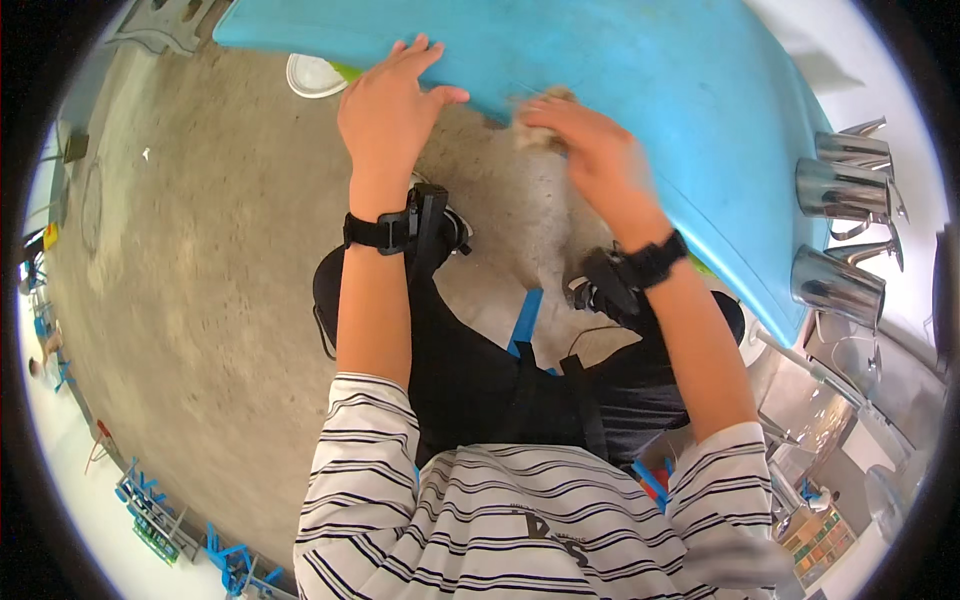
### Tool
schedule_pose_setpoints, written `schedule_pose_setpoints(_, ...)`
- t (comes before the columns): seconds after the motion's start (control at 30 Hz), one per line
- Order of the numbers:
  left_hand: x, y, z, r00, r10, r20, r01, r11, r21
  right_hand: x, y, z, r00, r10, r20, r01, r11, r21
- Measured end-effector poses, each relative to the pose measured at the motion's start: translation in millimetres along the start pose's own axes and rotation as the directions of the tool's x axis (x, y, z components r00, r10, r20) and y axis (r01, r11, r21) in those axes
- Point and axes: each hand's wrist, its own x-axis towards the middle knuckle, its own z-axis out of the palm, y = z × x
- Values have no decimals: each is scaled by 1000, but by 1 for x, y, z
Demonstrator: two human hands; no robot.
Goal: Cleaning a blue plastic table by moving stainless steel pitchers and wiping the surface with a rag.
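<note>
A light-blue tabletop [637, 45] spans the upper part of the head view. My left hand [394, 94] lies at its near edge with fingers spread and nothing in its grasp. To the right of it, my right hand [581, 135] is closed on a crumpled beige-brown cloth [536, 135] at the table edge. Both the cloth and that hand are blurred. The part of the cloth under the fingers is hidden. Each wrist wears a black strap with a black device on it.
Several shiny metal pitchers [838, 279] stand along the table's right side. A white round object [315, 75] shows below the table's edge at upper left. My knees and feet are under the near edge, above a concrete floor [210, 247]. Blue stools [229, 559] are far off at lower left.
</note>
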Motion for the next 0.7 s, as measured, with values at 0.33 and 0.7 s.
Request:
schedule_pose_setpoints(0.33,0,-8,6,1000,14,-23,-13,1000,28,-31,-18,-25,990,139,-39,-144,933,-330)
schedule_pose_setpoints(0.7,3,3,3,1000,-10,8,9,999,39,37,-38,35,993,-111,-34,92,934,-346)
